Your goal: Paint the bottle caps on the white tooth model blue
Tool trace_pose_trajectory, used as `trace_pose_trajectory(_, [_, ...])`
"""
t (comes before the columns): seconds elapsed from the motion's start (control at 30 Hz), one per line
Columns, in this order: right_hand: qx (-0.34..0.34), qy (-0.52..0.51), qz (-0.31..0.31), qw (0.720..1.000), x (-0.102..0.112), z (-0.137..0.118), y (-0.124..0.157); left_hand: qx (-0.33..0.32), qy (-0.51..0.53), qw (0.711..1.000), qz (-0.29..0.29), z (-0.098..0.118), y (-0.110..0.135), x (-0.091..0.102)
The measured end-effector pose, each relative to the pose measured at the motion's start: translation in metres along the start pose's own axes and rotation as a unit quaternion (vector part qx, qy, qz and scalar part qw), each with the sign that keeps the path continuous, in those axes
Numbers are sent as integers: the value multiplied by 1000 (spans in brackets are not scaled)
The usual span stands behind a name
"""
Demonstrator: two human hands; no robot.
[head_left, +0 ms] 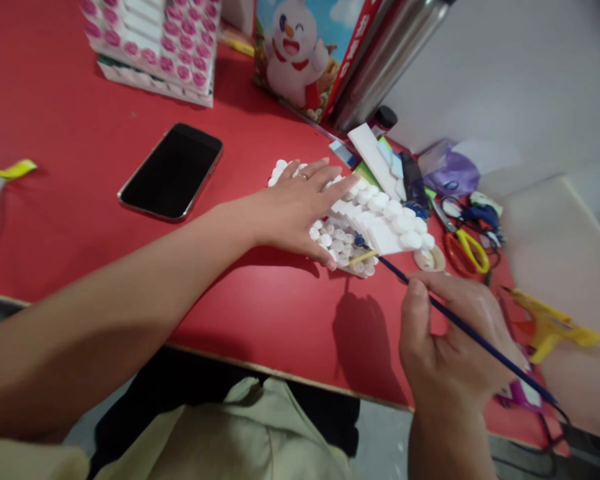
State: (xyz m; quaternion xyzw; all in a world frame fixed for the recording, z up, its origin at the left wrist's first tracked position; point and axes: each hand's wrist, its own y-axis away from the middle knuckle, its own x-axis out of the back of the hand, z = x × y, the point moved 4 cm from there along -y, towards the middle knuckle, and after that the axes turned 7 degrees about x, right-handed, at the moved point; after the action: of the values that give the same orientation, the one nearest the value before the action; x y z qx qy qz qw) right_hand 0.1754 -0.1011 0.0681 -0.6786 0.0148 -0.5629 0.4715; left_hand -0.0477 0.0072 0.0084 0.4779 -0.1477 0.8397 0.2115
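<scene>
My left hand lies flat with fingers spread, pressing on a white craft piece covered in rows of rounded white bits, with small rolls along its lower side. In my right hand is a slim dark-blue paintbrush, pinched between thumb and fingers. Its dark-blue tip touches or hovers just over the small rolls; I cannot tell which. A short pale-yellow strip shows beside the brush tip. Part of the craft piece is hidden under my left hand.
A phone lies left of the piece. Behind stand a pink-and-white decorated piece, a snowman-printed bag and a metal bottle. To the right are scissors, a tape roll and a yellow glue gun.
</scene>
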Motion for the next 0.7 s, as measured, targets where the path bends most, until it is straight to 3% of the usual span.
trace_pose_trajectory(0.3, [-12,-10,2,1000,2,2,-1,-2,-5,1000,14,0,0,-2])
trace_pose_trajectory(0.4, [-41,-34,22,998,8,3,2,-14,-6,999,48,6,2,5])
trace_pose_trajectory(0.6, [-120,-77,80,987,44,12,13,-66,-42,982,171,44,21,32])
trace_pose_trajectory(0.7, [-165,-64,107,978,62,34,16,-34,-62,984,163,64,31,29])
